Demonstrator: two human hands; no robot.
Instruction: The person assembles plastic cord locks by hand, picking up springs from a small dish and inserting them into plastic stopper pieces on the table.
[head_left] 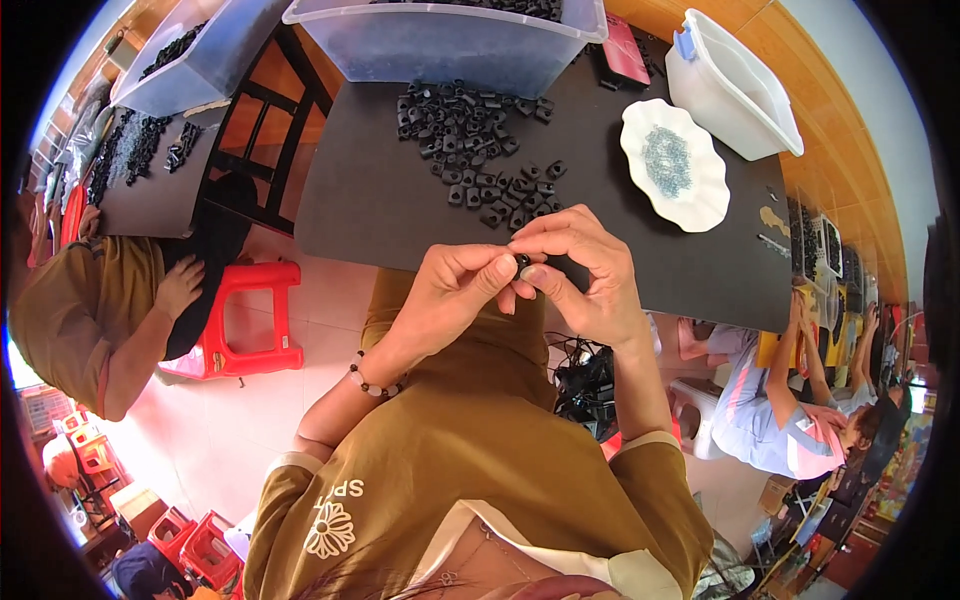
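My left hand [452, 292] and my right hand [598, 272] meet just over the near edge of the dark table [360, 190]. Between their fingertips they pinch a small black plastic part [521, 262], mostly covered by the thumbs and fingers. Beyond my hands a loose heap of similar black plastic parts [470, 130] spreads over the tabletop. To the right a white scalloped plate [708, 195] carries many tiny, clear bluish pieces [667, 160].
A clear plastic bin [450, 50] with black parts stands behind the heap. At the far right are a white tub [735, 95] and a red box [626, 52]. People sit at tables left and right; a red stool [255, 320] stands on the left.
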